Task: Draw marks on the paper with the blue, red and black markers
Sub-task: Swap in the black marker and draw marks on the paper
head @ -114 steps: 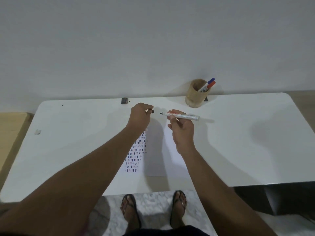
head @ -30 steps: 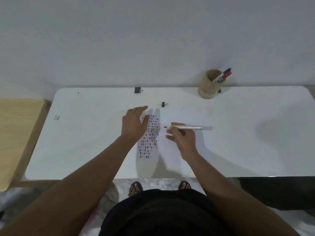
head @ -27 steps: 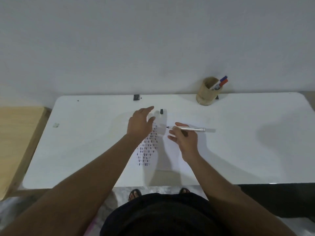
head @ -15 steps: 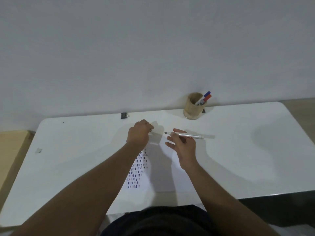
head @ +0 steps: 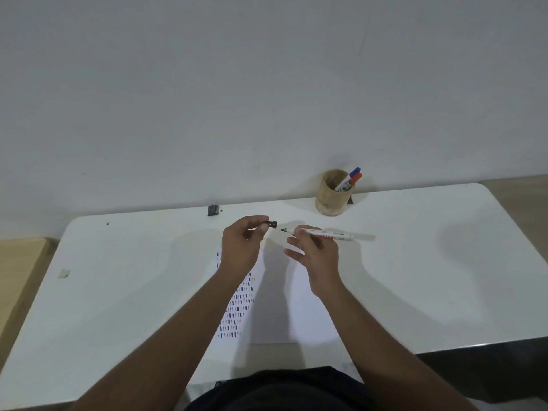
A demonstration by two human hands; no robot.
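Observation:
My right hand [head: 315, 256] holds the uncapped black marker [head: 323, 234] level above the table, its dark tip pointing left. My left hand [head: 241, 247] pinches the small black cap [head: 271, 224] between thumb and fingers, a short gap from the marker's tip. Below both hands lies the white paper [head: 308, 315], with rows of short blue, red and black marks [head: 237, 310] down its left part; my left forearm covers some of them. The blue marker [head: 354, 172] and the red marker [head: 355, 179] stand capped in the wooden cup [head: 331, 200].
The white table [head: 415, 277] runs to a wall at the back. A small dark object [head: 213, 210] sits at the back edge, and a pale scrap [head: 64, 273] lies at the far left. A wooden surface [head: 17, 262] adjoins the table's left side.
My left hand went from resting flat on the paper to the cap lying on the table and picked it up. It now holds the cap near the marker's tip. The camera view shifted.

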